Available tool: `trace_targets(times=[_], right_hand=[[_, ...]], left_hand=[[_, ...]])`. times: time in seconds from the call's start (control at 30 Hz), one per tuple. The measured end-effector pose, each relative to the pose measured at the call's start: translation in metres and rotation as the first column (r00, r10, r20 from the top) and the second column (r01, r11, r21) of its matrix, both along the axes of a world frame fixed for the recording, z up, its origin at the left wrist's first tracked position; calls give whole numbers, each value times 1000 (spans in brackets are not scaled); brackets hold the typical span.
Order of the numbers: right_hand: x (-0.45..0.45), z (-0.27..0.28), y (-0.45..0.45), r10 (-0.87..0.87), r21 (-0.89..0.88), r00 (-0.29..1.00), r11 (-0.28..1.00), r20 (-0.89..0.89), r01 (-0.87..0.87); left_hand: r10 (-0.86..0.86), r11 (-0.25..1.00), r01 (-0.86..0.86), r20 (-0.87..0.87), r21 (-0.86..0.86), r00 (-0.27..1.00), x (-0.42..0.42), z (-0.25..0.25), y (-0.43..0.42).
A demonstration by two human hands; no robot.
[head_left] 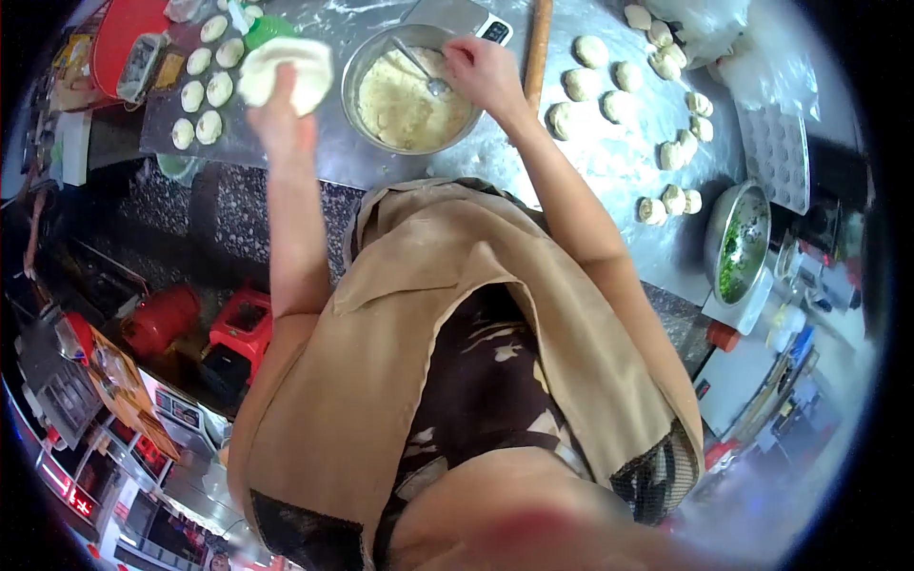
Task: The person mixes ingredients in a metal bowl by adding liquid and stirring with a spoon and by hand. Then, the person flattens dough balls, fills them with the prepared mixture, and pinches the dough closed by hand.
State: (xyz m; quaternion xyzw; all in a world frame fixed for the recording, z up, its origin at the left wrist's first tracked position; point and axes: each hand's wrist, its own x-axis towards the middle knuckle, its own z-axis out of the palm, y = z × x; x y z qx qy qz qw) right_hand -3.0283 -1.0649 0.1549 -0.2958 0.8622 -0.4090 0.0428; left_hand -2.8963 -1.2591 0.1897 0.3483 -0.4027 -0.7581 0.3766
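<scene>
A flattened round of dough (309,76) rests on my left hand (276,119), raised over the table's left part. The dough hides most of those fingers. My right hand (484,71) is at the right rim of a metal bowl (350,105), its fingers curled together; whatever they pinch, if anything, is hidden. Inside the bowl lies a pale, crumbly filling (400,109). A metal spoon (437,87) leans in it, its handle toward the back rim, just left of my right hand.
Several dough pieces (192,95) lie at left, with more filled dough balls (579,84) at right. A wooden rolling pin (539,48) lies beyond my right wrist. Behind the bowl is a scale (497,31). A bowl of chopped greens (738,243) stands at far right.
</scene>
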Motion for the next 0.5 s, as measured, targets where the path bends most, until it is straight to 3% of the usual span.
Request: trace_targets(times=[0.03, 0.1, 0.2, 0.27, 0.4, 0.5], right_hand=[[-6, -18, -9, 9, 11, 1000, 1000, 6, -9], [-9, -51, -31, 135, 270, 990, 955, -34, -121], [-15, -76, -65, 69, 389, 996, 917, 62, -88], [-21, -97, -75, 76, 508, 995, 856, 57, -95], [-6, -60, -48, 251, 513, 968, 830, 4, -218], [15, -43, -13, 258, 498, 966, 841, -28, -210]], left_hand=[[9, 1000, -9, 6, 11, 1000, 12, -8, -13], [-132, 984, 126, 40, 128, 990, 35, -35, -27], [-286, 898, 318, -147, 304, 947, 55, -70, -13], [-182, 844, 248, -182, 475, 966, 56, -69, 2], [-109, 815, 204, -203, 543, 973, 50, -74, 13], [-100, 790, 218, -230, 574, 968, 45, -89, 14]])
